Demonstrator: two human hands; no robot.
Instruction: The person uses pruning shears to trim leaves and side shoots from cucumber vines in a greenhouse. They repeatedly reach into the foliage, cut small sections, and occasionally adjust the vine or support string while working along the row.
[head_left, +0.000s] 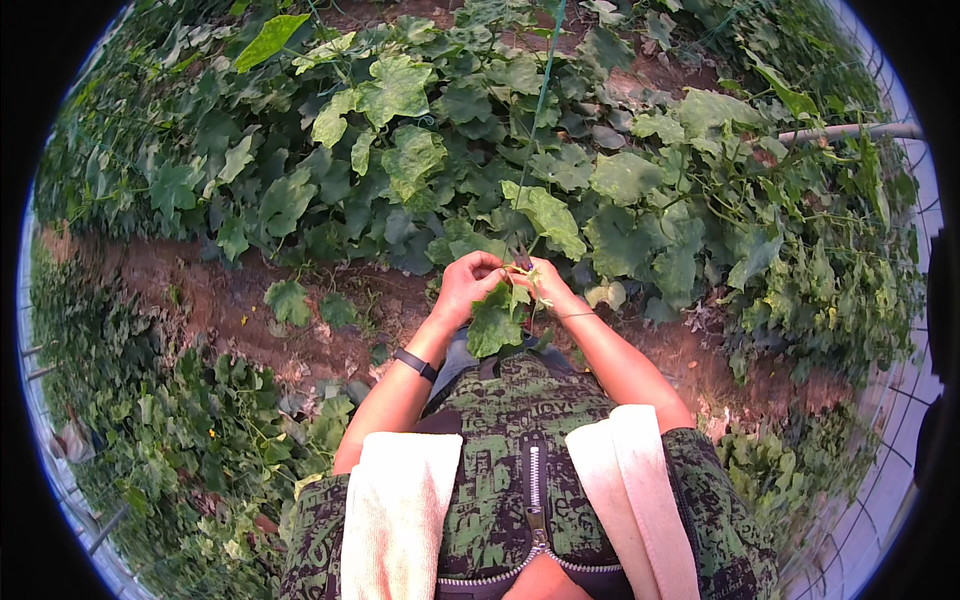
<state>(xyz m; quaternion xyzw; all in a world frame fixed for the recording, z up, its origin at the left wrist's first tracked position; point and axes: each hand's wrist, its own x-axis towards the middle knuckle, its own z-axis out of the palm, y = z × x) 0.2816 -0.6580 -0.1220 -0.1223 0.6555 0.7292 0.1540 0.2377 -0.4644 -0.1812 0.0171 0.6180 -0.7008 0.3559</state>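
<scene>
My left hand (471, 285) pinches a thin green vine stem between thumb and fingertips, in front of my waist. Close beside it, my right hand (547, 283) is closed around a small dark-tipped hand tool (520, 256), apparently pruning snips; the fingers hide most of it. A broad green vine leaf (495, 322) and pale curled tendrils (541, 289) hang below the two hands. Just above them, a yellow-mottled leaf (553, 219) stands on the same growth. A green support string (547, 79) runs down from the top towards my hands.
Dense leafy vines (465, 97) fill the row ahead, and another planted row (225, 450) lies behind me. Between them runs a bare soil path (217, 300) with dry leaves. A pale pole (851, 133) juts in at right. A white towel (401, 517) hangs from my shoulders.
</scene>
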